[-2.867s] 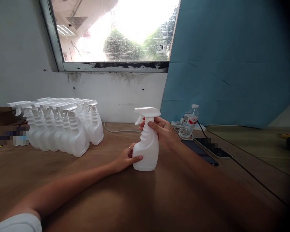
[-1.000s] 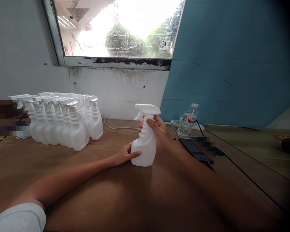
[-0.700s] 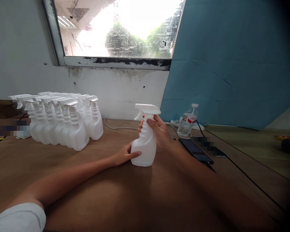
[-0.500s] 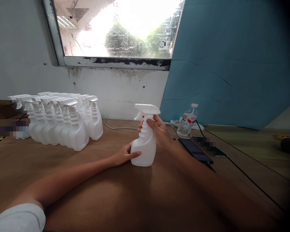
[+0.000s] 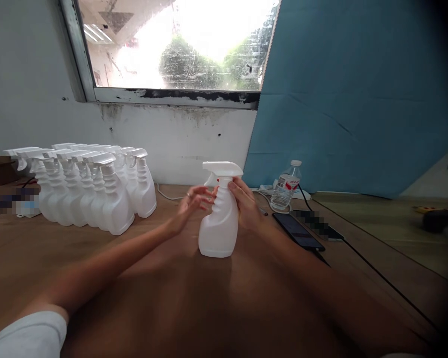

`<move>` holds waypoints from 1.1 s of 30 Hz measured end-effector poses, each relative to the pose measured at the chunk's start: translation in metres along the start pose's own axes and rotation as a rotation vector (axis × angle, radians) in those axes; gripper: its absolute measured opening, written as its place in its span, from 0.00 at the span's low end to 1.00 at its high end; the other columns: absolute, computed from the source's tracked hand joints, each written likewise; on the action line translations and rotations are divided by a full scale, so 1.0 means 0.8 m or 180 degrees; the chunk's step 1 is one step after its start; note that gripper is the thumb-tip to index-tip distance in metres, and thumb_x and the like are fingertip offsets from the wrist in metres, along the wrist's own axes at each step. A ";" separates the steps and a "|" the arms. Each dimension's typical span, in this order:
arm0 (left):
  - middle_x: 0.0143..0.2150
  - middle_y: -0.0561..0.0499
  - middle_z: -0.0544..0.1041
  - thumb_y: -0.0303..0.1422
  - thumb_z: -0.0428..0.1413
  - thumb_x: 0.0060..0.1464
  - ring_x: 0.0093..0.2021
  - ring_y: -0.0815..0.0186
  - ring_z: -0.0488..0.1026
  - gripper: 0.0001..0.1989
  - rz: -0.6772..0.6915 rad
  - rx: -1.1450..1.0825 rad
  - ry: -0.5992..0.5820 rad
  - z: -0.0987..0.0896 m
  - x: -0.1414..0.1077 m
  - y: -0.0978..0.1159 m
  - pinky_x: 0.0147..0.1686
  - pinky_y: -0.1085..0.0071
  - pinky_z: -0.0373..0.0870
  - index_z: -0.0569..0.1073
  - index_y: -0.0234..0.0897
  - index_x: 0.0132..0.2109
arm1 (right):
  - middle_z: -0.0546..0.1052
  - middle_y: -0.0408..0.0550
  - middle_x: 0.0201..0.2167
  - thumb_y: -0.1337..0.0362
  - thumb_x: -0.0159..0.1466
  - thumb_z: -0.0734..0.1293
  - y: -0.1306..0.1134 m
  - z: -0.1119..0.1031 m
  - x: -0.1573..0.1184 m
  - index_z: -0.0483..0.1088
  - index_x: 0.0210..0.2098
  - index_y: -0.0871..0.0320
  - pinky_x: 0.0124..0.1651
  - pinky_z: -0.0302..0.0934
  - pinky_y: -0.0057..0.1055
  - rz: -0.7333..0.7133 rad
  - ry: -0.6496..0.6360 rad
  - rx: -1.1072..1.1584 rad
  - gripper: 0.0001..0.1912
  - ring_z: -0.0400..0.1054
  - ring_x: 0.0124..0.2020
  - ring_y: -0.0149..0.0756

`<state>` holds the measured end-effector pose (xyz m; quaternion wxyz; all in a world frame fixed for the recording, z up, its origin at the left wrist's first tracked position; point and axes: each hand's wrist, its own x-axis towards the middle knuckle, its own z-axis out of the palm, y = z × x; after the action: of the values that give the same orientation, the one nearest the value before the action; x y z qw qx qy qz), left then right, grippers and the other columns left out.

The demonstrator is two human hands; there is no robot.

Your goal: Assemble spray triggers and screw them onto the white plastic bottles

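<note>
A white spray bottle [image 5: 218, 229] stands upright on the brown table in front of me, its nozzle pointing left. My right hand [image 5: 247, 205] is closed round its neck from the right, just under the trigger head; some of those fingers are hidden behind the bottle. To the left of the neck is my left hand [image 5: 188, 208], raised off the table with its fingers apart. Its fingertips come close to the trigger and neck; whether they touch is unclear. A ring shows on one finger.
Rows of similar white spray bottles [image 5: 119, 211] stand at the left. On the right are a clear water bottle [image 5: 283, 191], a dark phone [image 5: 296, 231], and another device with a black cable [image 5: 381, 271]. A white cable [image 5: 168, 195] runs along the wall.
My left hand has let go of the spray bottle's lower body and moved up beside its neck, its fingers opening. My right hand still holds the neck. The view has shifted slightly.
</note>
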<state>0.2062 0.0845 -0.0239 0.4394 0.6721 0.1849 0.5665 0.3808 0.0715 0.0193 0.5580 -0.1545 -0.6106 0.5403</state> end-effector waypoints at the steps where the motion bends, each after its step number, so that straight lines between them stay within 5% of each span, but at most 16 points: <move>1: 0.51 0.43 0.69 0.51 0.49 0.58 0.45 0.64 0.71 0.25 0.0196 0.0096 0.0059 -0.001 0.018 0.018 0.42 0.69 0.70 0.65 0.38 0.53 | 0.75 0.46 0.34 0.52 0.61 0.66 0.000 0.000 0.000 0.63 0.40 0.54 0.30 0.67 0.29 -0.0004 -0.0014 0.0017 0.14 0.72 0.32 0.35; 4: 0.45 0.47 0.73 0.46 0.52 0.58 0.42 0.67 0.71 0.21 0.0621 0.0818 -0.0017 0.002 0.066 0.080 0.40 0.72 0.70 0.69 0.37 0.52 | 0.75 0.46 0.35 0.53 0.63 0.65 0.001 -0.001 0.000 0.63 0.41 0.54 0.30 0.68 0.30 -0.0031 -0.0093 0.0093 0.14 0.72 0.32 0.35; 6: 0.40 0.48 0.76 0.44 0.54 0.57 0.38 0.68 0.72 0.19 0.0533 0.1346 -0.0275 0.010 0.084 0.113 0.37 0.73 0.70 0.74 0.35 0.48 | 0.75 0.47 0.35 0.52 0.63 0.65 0.002 -0.001 0.001 0.63 0.41 0.54 0.30 0.68 0.31 -0.0057 -0.0117 0.0092 0.14 0.72 0.32 0.35; 9: 0.36 0.48 0.79 0.39 0.60 0.52 0.35 0.68 0.73 0.14 0.0452 0.1985 -0.0314 0.024 0.092 0.137 0.36 0.72 0.69 0.79 0.33 0.40 | 0.75 0.45 0.33 0.51 0.61 0.66 0.002 -0.001 0.001 0.61 0.41 0.54 0.31 0.68 0.31 -0.0072 -0.0105 0.0040 0.16 0.72 0.31 0.34; 18: 0.37 0.47 0.80 0.35 0.59 0.52 0.41 0.65 0.76 0.10 0.0600 0.2031 -0.0258 0.028 0.088 0.132 0.40 0.69 0.69 0.76 0.31 0.31 | 0.75 0.46 0.33 0.55 0.60 0.68 -0.001 -0.001 0.001 0.62 0.42 0.56 0.32 0.68 0.33 0.0028 -0.0226 0.0095 0.17 0.73 0.31 0.35; 23: 0.36 0.48 0.80 0.35 0.59 0.52 0.43 0.63 0.76 0.10 0.0569 0.2067 -0.0320 0.028 0.086 0.136 0.39 0.69 0.69 0.75 0.31 0.30 | 0.74 0.41 0.27 0.59 0.56 0.73 -0.002 0.006 0.001 0.59 0.38 0.55 0.27 0.67 0.31 -0.0092 0.0212 -0.0138 0.19 0.72 0.26 0.34; 27: 0.32 0.49 0.78 0.35 0.59 0.52 0.43 0.61 0.76 0.10 0.0621 0.2127 -0.0325 0.029 0.086 0.137 0.39 0.69 0.68 0.74 0.32 0.28 | 0.75 0.45 0.31 0.53 0.59 0.69 -0.004 0.008 0.000 0.62 0.41 0.56 0.29 0.68 0.32 0.0014 -0.0067 0.0050 0.18 0.73 0.28 0.35; 33: 0.28 0.51 0.76 0.35 0.58 0.53 0.44 0.59 0.77 0.11 0.0617 0.2126 -0.0346 0.030 0.085 0.137 0.37 0.70 0.67 0.72 0.32 0.27 | 0.74 0.41 0.26 0.57 0.55 0.73 -0.003 0.010 0.001 0.60 0.40 0.55 0.26 0.66 0.30 -0.0082 0.0244 -0.0100 0.21 0.72 0.25 0.34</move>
<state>0.2204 0.0662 0.1054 0.1487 0.8224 0.2718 0.4772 0.3751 0.0672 0.0231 0.5854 -0.1760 -0.5991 0.5171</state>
